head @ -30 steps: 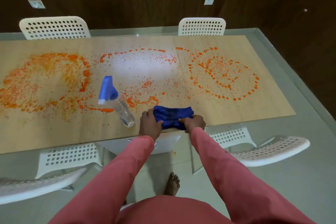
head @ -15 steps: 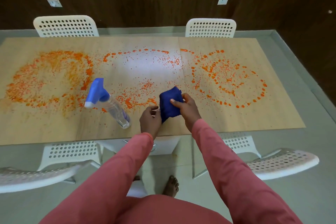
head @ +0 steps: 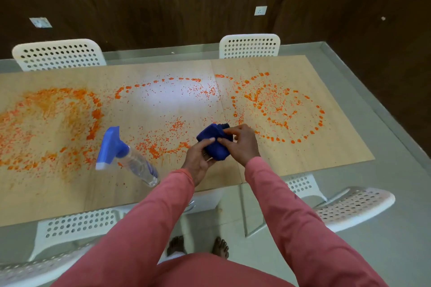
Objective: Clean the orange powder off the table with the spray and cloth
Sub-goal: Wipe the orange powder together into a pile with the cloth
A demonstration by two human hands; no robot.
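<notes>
Only upright obstacle I see on the desk: spray bottle, standing left of both hands, near the front edge. Orange powder lies flat and blocks nothing. Open surface right of the hands out to the desk's right end. White chairs stand close along the far and near edges.

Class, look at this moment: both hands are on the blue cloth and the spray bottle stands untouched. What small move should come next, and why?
Probably lower the folded blue cloth onto the nearest orange powder and begin wiping. Both the left hand and right hand hold the cloth above the table, and powder still lies across most of it. Alternatively, one hand could free up for the spray bottle.
</notes>
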